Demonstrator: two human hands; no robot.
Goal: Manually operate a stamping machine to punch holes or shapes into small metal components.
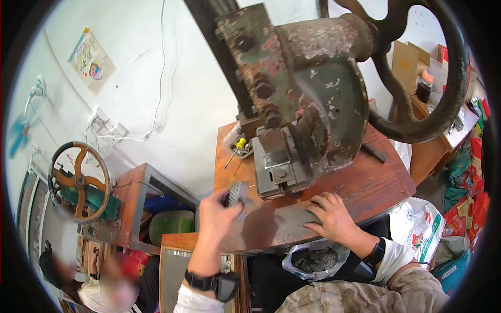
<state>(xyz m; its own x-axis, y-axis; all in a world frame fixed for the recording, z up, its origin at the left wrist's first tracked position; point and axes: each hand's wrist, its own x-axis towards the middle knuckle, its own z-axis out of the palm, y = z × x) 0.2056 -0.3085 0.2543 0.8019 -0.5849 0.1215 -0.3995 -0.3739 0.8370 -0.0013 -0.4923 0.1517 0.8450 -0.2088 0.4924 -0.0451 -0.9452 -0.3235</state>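
My left hand (215,216) is closed around a small stack of thin grey pieces (237,193), held just above the table left of the press base. Motion slightly blurs the stack. My right hand (332,218) lies on the front part of the wooden table (381,182), fingers spread and nothing visible in them. Between and beyond my hands stands a worn green hand press (334,99) with a large handwheel (449,104). A metal die block (279,169) sits on its base under the ram. Below my right hand, a plastic bag (342,256) holds many dark grey pieces (313,259).
A yellow-handled screwdriver (240,143) leans in a small container behind the die block. A short bar (374,153) juts out right of the press. At the lower left is an open wooden drawer (175,276). Another person (112,287) sits near a second handwheel (80,180).
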